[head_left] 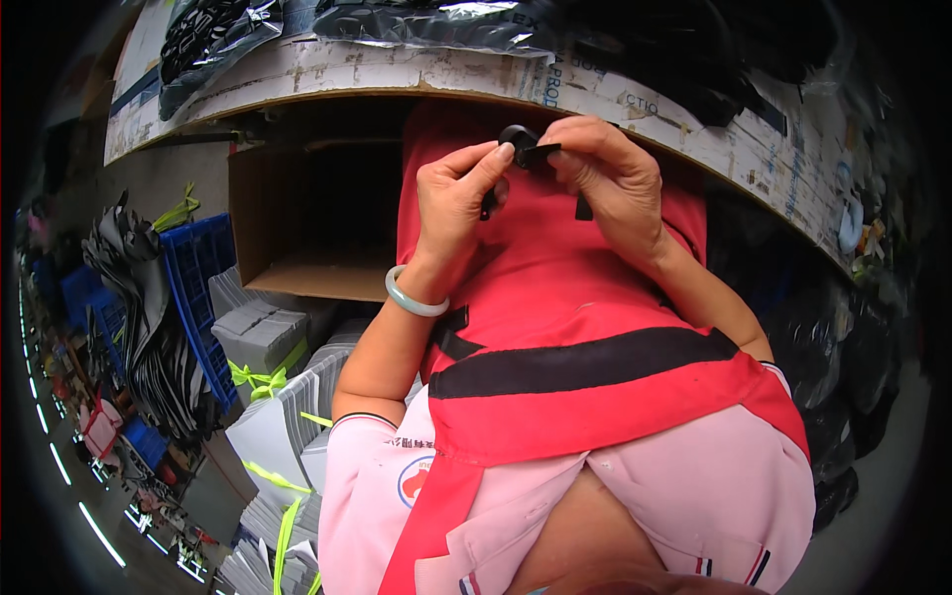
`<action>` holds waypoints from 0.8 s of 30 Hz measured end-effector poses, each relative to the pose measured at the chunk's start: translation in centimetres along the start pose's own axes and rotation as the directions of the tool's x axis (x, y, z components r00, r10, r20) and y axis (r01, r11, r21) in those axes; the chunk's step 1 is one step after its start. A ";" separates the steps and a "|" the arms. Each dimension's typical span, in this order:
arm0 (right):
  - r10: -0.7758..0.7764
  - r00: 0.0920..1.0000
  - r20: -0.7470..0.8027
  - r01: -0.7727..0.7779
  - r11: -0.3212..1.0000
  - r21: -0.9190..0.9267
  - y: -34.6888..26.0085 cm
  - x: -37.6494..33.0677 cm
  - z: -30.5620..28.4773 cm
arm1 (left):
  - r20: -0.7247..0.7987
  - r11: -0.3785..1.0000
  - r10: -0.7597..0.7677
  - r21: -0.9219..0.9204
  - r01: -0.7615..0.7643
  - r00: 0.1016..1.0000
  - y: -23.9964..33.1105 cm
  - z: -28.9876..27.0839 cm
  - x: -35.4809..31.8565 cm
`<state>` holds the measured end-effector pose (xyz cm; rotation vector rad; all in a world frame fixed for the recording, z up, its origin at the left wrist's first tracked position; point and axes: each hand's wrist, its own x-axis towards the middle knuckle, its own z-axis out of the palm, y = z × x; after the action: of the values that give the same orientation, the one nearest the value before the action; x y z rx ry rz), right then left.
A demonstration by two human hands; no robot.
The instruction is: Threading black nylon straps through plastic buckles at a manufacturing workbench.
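Observation:
Above my lap, just short of the table edge, my two hands work on a small black strap piece with a rounded loop (pixel 518 137). It looks like a strap with a buckle, but its exact kind I cannot make out. My left hand (pixel 454 196) pinches one side of it between thumb and fingers, and a dark bit shows below those fingers. My right hand (pixel 617 180) pinches the pointed black end on the other side. Another short black end (pixel 583 208) hangs beneath my right hand. A pale green bangle (pixel 416 297) circles my left wrist. My red apron (pixel 555 268) lies behind the piece.
A worn, cardboard-covered table (pixel 436 74) runs across the far side, with black plastic-wrapped goods (pixel 654 45) on it. Left of my lap stands an open cardboard box (pixel 317 278). Grey sheet bundles (pixel 263 332), a blue crate (pixel 198 297) and black strips (pixel 149 317) crowd the left.

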<state>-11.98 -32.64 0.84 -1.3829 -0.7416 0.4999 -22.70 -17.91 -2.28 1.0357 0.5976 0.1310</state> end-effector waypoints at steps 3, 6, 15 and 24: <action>0.257 0.966 -0.016 -0.254 0.962 0.105 -1.6 -0.2 -0.2 | -0.039 0.975 0.207 0.087 -0.203 0.978 -0.2 0.5 0.0; 0.294 0.954 -0.061 -0.292 0.955 0.045 -2.4 -0.4 -0.2 | -0.064 0.924 0.344 0.200 -0.326 0.937 -0.4 0.5 0.0; 0.550 0.835 0.029 -0.550 0.835 -0.016 -1.5 -0.1 -0.6 | -0.013 0.862 0.381 0.366 -0.350 0.925 -0.8 0.2 -0.5; 0.522 0.852 0.037 -0.519 0.852 -0.062 -1.3 -0.1 -0.3 | 0.084 0.707 0.558 0.472 -0.526 0.825 -0.8 0.0 -0.4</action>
<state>-11.96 -33.07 2.06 -1.6266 -0.4097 0.9535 -23.10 -18.48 -2.77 1.6885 0.3652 0.5667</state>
